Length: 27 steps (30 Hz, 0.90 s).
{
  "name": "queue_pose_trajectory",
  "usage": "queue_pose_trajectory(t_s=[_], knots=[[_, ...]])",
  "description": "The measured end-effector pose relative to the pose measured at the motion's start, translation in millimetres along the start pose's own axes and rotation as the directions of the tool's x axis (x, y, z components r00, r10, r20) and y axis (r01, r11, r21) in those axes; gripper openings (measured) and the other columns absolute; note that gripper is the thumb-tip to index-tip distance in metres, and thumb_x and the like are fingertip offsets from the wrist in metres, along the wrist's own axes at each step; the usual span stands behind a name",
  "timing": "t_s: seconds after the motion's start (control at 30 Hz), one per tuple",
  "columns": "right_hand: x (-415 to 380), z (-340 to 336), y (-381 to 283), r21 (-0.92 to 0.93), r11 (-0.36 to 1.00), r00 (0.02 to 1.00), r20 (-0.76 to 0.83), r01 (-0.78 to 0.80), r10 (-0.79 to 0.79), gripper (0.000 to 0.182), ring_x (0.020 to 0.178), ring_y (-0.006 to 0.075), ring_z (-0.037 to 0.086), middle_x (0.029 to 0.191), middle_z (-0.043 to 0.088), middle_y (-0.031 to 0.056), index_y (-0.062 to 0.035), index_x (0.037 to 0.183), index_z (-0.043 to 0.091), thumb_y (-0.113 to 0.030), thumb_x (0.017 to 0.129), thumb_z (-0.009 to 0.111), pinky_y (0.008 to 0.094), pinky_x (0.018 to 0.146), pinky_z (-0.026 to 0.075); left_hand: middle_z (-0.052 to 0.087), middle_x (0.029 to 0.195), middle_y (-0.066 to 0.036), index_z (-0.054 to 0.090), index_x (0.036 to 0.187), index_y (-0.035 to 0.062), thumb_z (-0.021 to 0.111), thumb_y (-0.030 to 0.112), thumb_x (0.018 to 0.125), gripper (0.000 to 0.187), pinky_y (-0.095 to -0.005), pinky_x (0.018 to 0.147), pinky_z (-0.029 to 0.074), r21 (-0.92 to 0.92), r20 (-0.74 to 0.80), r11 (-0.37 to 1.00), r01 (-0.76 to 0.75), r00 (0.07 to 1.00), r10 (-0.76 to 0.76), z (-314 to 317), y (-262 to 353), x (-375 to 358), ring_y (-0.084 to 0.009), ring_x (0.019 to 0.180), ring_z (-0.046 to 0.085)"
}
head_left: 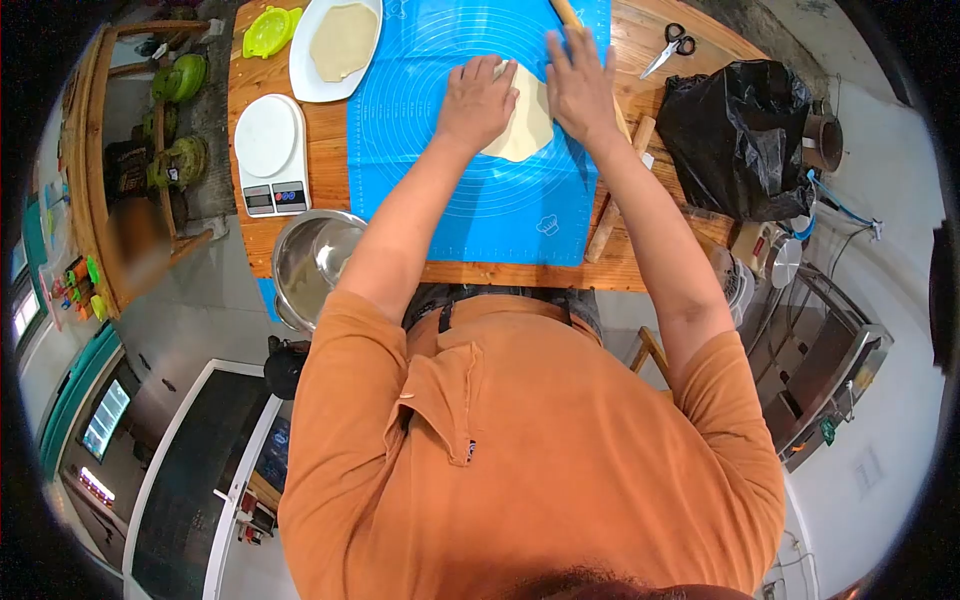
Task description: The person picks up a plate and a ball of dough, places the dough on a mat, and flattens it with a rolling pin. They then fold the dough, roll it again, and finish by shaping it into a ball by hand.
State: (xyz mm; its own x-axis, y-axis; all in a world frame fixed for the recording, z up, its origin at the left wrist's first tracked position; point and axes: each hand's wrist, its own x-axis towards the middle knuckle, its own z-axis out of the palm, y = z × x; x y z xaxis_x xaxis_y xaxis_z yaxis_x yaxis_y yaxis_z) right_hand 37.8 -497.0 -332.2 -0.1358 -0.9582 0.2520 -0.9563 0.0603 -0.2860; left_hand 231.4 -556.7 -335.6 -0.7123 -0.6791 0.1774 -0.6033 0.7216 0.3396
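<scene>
A flat sheet of pale dough lies on a blue silicone mat printed with circles and rulers. My left hand rests on the left part of the dough, fingers stretched forward and a little bent. To the right of the dough, my right hand has its fingers spread out flat over a wooden rolling pin. Most of that pin is hidden beneath the hand; its upper end sticks out beyond the fingers. Part of the dough is covered by my left hand.
A white plate carries another dough round. Around the mat are a yellow-green plastic mold, a kitchen scale, a steel bowl, a second wooden stick, scissors and a black plastic bag.
</scene>
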Motion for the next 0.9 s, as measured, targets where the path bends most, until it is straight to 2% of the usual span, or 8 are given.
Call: queue_pose_trajectory(t_s=[0.1,0.23,0.3,0.5,0.67,0.77,0.83,0.9], knots=[[-9,-1,3,-0.071,0.982,0.981,-0.098,-0.176,0.169,0.050,0.155,0.0431,0.030,0.161,0.041,0.0222,-0.0122,0.153,0.049,-0.022,0.104,0.055,0.0680,0.125,0.015,0.059,0.140,-0.013,0.061,0.144,0.0080,0.063,0.030,0.100,0.049,-0.0490,0.111,0.039,-0.039,0.020,0.999,0.019,1.000,-0.018,-1,-2,1,-0.0315,0.133,0.052],[-10,-7,18,-0.120,0.973,0.970,-0.162,-0.199,0.179,0.046,0.144,0.0435,0.043,0.145,0.054,0.0229,-0.0095,0.147,0.055,-0.020,0.102,0.059,0.0696,0.120,0.022,0.055,0.145,-0.017,0.063,0.139,0.0045,0.067,0.031,0.097,0.049,-0.0523,0.114,0.037,-0.033,-0.089,0.998,0.056,0.994,-0.059,7,-14,-10,-0.0345,0.139,0.048],[-6,-23,20,-0.065,0.972,0.974,-0.011,-0.226,0.226,0.040,0.122,0.0415,0.056,0.124,0.063,0.0204,-0.0058,0.138,0.062,-0.017,0.101,0.062,0.0642,0.107,0.038,0.054,0.147,-0.019,0.062,0.139,0.0029,0.067,0.031,0.097,0.051,-0.0546,0.117,0.034,-0.013,-0.104,0.997,0.080,0.991,-0.081,0,-17,-18,-0.0367,0.143,0.044],[-8,-23,1,0.063,0.985,0.987,-0.012,-0.161,0.162,0.039,0.104,0.0395,0.059,0.111,0.061,0.0237,-0.0001,0.135,0.065,-0.011,0.098,0.067,0.0460,0.090,0.052,0.045,0.158,-0.025,0.056,0.145,-0.0035,0.062,0.032,0.102,0.056,-0.0598,0.125,0.023,0.045,-0.185,0.968,0.247,0.954,-0.235,-4,-19,-42,-0.0410,0.155,0.032],[-36,-7,-31,0.165,0.981,0.994,0.042,-0.103,0.098,0.038,0.103,0.0398,0.059,0.109,0.063,0.0211,-0.0027,0.136,0.064,-0.011,0.099,0.061,0.0524,0.091,0.048,0.044,0.159,-0.025,0.053,0.146,-0.0052,0.057,0.035,0.104,0.058,-0.0601,0.127,0.020,0.010,-0.215,0.947,0.322,0.925,-0.313,16,-29,-52,-0.0400,0.156,0.030],[-44,-6,-36,0.078,0.991,0.993,0.040,-0.112,0.109,0.041,0.118,0.0430,0.057,0.121,0.062,0.0222,-0.0054,0.141,0.062,-0.014,0.102,0.059,0.0590,0.109,0.040,0.045,0.160,-0.024,0.052,0.147,-0.0049,0.056,0.033,0.104,0.058,-0.0593,0.127,0.021,0.044,-0.221,0.959,0.279,0.939,-0.263,17,-32,-56,-0.0384,0.156,0.031],[-45,-3,-38,-0.135,0.985,0.994,0.009,-0.105,0.107,0.049,0.144,0.0455,0.043,0.148,0.054,0.0225,-0.0056,0.152,0.052,-0.022,0.106,0.054,0.0652,0.124,0.020,0.044,0.161,-0.022,0.052,0.148,-0.0048,0.055,0.031,0.104,0.056,-0.0581,0.127,0.020,0.058,-0.205,0.952,0.300,0.937,-0.283,13,-29,-55,-0.0372,0.156,0.032],[-50,4,-47,-0.102,0.992,0.994,0.070,-0.075,0.083,0.054,0.151,0.0445,0.034,0.157,0.045,0.0222,-0.0036,0.156,0.046,-0.027,0.108,0.051,0.0638,0.126,0.015,0.044,0.161,-0.022,0.052,0.148,-0.0047,0.055,0.030,0.104,0.056,-0.0581,0.127,0.020,0.053,-0.200,0.949,0.311,0.934,-0.295,10,-25,-53,-0.0371,0.156,0.032]])
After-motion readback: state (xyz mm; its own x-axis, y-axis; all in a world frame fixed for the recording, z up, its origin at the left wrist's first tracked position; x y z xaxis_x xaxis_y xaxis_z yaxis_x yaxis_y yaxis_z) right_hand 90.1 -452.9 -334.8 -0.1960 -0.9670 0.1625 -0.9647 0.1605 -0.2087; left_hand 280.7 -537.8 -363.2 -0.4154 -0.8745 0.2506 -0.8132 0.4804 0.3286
